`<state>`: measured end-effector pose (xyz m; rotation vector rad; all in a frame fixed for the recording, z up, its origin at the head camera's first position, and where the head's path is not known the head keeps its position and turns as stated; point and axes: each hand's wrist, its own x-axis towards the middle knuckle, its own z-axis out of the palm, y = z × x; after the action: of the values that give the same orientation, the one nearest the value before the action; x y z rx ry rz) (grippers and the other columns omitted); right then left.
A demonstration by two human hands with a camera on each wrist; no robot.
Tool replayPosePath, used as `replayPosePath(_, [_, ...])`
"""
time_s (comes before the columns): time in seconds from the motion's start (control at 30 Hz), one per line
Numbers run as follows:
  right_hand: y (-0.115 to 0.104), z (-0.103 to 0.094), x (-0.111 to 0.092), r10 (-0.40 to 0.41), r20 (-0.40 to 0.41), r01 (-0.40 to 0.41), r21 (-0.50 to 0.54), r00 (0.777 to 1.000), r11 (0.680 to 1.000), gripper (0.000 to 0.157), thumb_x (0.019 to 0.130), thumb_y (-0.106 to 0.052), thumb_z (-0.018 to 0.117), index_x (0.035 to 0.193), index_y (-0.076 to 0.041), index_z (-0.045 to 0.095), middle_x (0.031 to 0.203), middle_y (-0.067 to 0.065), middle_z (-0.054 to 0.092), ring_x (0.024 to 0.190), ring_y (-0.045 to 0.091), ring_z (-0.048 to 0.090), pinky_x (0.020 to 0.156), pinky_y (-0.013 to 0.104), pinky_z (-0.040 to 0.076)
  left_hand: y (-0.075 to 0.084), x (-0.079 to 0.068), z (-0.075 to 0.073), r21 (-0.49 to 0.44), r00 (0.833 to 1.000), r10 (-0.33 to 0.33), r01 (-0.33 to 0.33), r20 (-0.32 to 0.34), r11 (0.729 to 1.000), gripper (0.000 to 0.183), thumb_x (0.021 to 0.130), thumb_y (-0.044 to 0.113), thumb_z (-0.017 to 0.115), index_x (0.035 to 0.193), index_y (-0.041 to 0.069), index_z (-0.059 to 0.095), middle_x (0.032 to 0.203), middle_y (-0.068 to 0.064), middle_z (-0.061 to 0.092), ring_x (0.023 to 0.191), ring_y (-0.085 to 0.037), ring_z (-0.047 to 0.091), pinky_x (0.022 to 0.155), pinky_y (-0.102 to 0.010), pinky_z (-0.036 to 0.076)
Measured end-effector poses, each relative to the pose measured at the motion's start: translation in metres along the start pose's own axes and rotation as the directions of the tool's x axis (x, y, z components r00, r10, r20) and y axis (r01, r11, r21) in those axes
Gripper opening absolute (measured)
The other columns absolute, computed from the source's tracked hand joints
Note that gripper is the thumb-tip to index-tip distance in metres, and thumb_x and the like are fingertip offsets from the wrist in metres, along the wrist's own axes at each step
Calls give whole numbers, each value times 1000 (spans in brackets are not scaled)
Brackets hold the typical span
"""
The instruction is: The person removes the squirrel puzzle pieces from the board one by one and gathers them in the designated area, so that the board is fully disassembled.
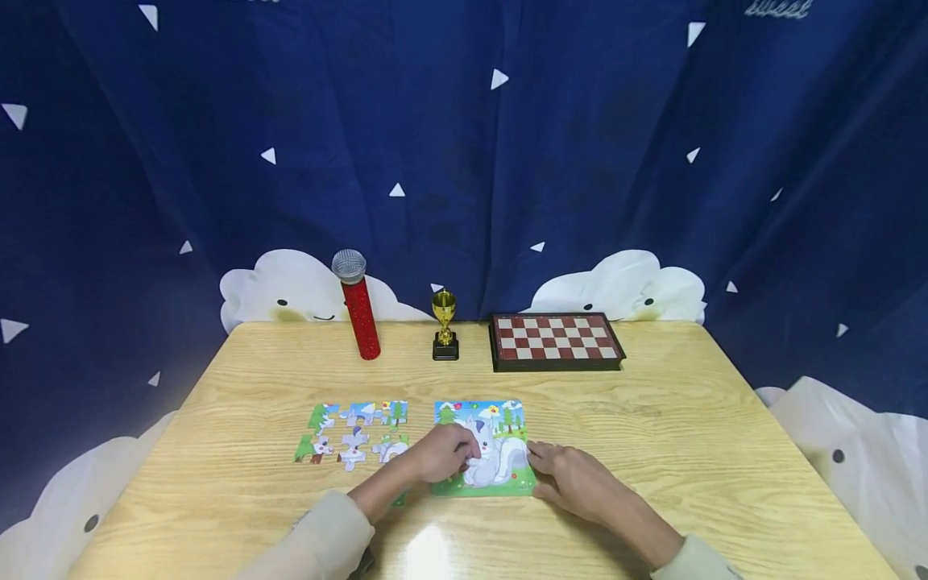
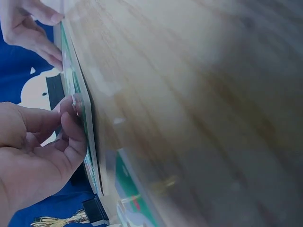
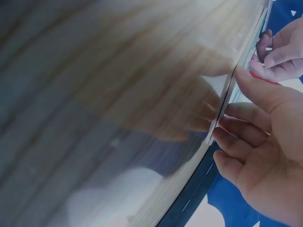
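A square picture puzzle (image 1: 500,471) of a white squirrel among trees lies flat on the wooden table. My left hand (image 1: 444,453) reaches over its left half, fingers curled and fingertips right at the picture; I cannot tell whether a piece is between them. In the left wrist view the same hand (image 2: 45,146) bends its thumb and fingers close against the board's face (image 2: 90,123). At the puzzle's right edge my right hand (image 1: 576,483) rests with fingers extended, touching the border. The right wrist view shows these fingertips (image 3: 232,135) along the board's edge.
Several loose puzzle pieces (image 1: 353,448) lie left of the board; one green piece (image 1: 399,500) is partly hidden under the left forearm. Behind stand a red microphone (image 1: 361,314), a gold trophy cup (image 1: 445,310) and a checkered game board (image 1: 557,338). A blue curtain (image 1: 449,161) hangs behind the table.
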<state>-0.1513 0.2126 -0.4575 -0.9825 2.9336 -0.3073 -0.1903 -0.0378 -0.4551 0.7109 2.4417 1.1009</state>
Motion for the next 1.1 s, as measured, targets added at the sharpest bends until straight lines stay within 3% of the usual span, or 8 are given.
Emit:
replayPosePath(0.27, [-1, 1, 0, 16, 1, -16, 9, 1000, 1000, 50, 82, -28, 71, 122, 1, 61, 133, 16, 56, 119, 31, 57, 95, 43, 48, -1, 1, 1, 64, 1000, -18, 18, 2, 998, 15, 96, 6, 48, 93, 6, 62, 82, -1, 56, 64, -8, 48, 63, -21, 43])
replayPosePath(0.5, [-1, -1, 0, 3, -5, -3, 10, 1000, 1000, 50, 82, -27, 71, 121, 2, 61, 132, 18, 57, 118, 31, 58, 94, 42, 49, -2, 2, 0, -94, 999, -48, 49, 6, 994, 11, 95, 5, 51, 91, 3, 61, 74, -1, 55, 61, -11, 49, 54, -22, 43])
replayPosePath(0.67, [-1, -1, -1, 1, -4, 0, 14, 1000, 1000, 50, 82, -27, 71, 121, 2, 61, 132, 18, 57, 118, 31, 58, 94, 42, 49, -2, 2, -3, -169, 1000, -28, 28, 1, 985, 9, 92, 0, 53, 89, -2, 62, 73, -3, 56, 60, -13, 51, 52, -21, 43])
replayPosePath(0.87, [-1, -1, 0, 6, 2, -6, 22, 1000, 1000, 50, 83, -28, 71, 122, 2, 61, 133, 17, 56, 119, 31, 57, 94, 43, 48, -2, -1, -8, -147, 1000, -7, 9, 10, 989, 7, 90, 1, 57, 89, 0, 64, 76, -6, 59, 62, -14, 53, 55, -23, 45])
replayPosePath(1.1, [0, -2, 0, 4, 7, -4, 18, 1000, 1000, 50, 83, -28, 70, 122, 2, 61, 132, 17, 56, 119, 32, 57, 94, 43, 48, -2, -11, -23, -120, 999, 19, -13, 45, 993, 10, 93, 4, 55, 92, 3, 65, 82, -6, 62, 68, -16, 56, 61, -28, 49])
